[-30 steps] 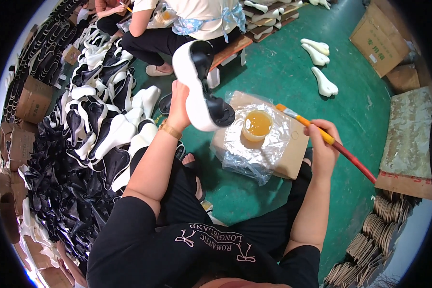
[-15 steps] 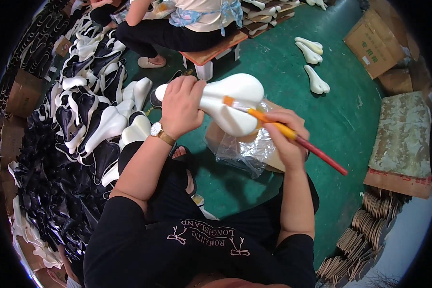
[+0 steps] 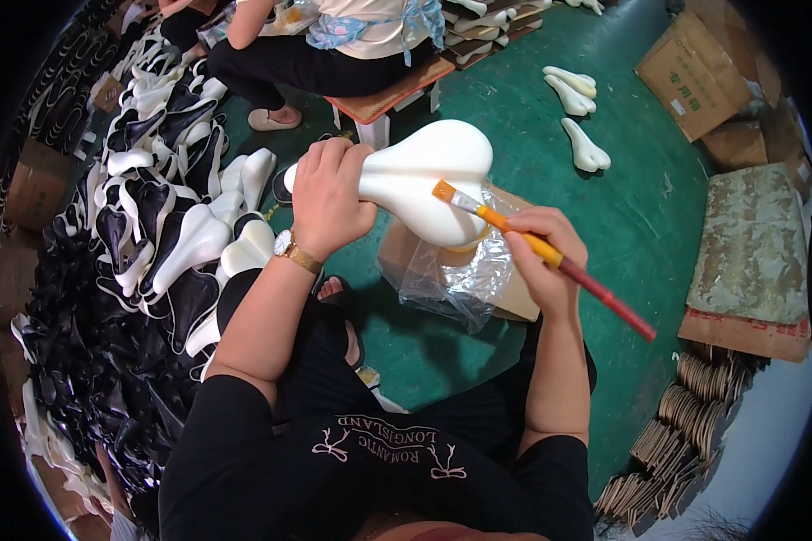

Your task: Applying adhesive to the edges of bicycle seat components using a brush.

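My left hand (image 3: 332, 198) is wrapped over the narrow nose of a white foam bicycle saddle (image 3: 438, 167), holding it up in front of me. In my right hand (image 3: 546, 257) is a paintbrush (image 3: 534, 246) with a yellow and red handle. Its orange bristles lie at the saddle's wide end, over the groove; whether they touch the surface I cannot tell. Below the saddle stands a cardboard box (image 3: 505, 287) with a clear plastic bag (image 3: 442, 287) draped on it. A yellowish rim shows just under the saddle, mostly hidden.
At left lies a big heap of white saddle foams (image 3: 192, 243) and black covers (image 3: 90, 352). Ahead, a person sits on an orange-topped stool (image 3: 390, 92). Several white foams (image 3: 586, 147) lie on the green floor. Cartons (image 3: 695, 77) and stacked brown pieces (image 3: 677, 433) line the right.
The brush bristles have shifted slightly right across the saddle's wide end. The saddle has tilted and risen a little in my left hand. The whole view has moved slightly.
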`<move>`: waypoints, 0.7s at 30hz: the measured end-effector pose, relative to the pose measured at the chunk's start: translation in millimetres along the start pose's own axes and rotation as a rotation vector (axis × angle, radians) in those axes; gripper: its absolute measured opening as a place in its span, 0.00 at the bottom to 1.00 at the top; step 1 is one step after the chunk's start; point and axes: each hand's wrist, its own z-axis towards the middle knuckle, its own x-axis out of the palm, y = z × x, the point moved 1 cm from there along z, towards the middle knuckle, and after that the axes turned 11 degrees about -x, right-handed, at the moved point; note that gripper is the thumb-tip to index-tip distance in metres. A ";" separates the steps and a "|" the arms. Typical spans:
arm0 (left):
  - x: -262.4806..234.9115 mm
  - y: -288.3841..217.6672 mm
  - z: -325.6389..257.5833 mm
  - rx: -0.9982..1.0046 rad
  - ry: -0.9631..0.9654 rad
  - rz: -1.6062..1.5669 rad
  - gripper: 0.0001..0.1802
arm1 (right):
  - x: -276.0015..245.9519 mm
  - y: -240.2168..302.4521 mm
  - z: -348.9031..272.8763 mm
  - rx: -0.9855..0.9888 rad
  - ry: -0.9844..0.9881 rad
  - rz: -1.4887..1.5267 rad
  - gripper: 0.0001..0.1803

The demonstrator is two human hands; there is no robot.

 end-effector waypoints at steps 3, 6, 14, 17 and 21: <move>1.6 -2.4 -0.3 0.004 -0.010 0.000 0.26 | -34.6 -13.1 -5.1 0.050 -0.031 -0.310 0.07; 2.0 -2.3 -0.4 0.015 -0.008 -0.001 0.25 | -26.7 -3.8 -5.6 0.044 -0.132 -0.152 0.08; 10.1 -8.8 0.4 0.028 0.006 -0.040 0.25 | -29.3 -14.9 -5.0 -0.081 -0.087 -0.284 0.08; 15.8 -5.1 1.3 0.017 0.022 -0.044 0.25 | -59.3 -16.2 -11.7 -0.065 -0.232 -0.368 0.07; 27.3 14.2 -3.2 -0.157 0.105 -0.075 0.24 | -103.3 -0.5 -17.0 -0.053 -0.418 -0.422 0.06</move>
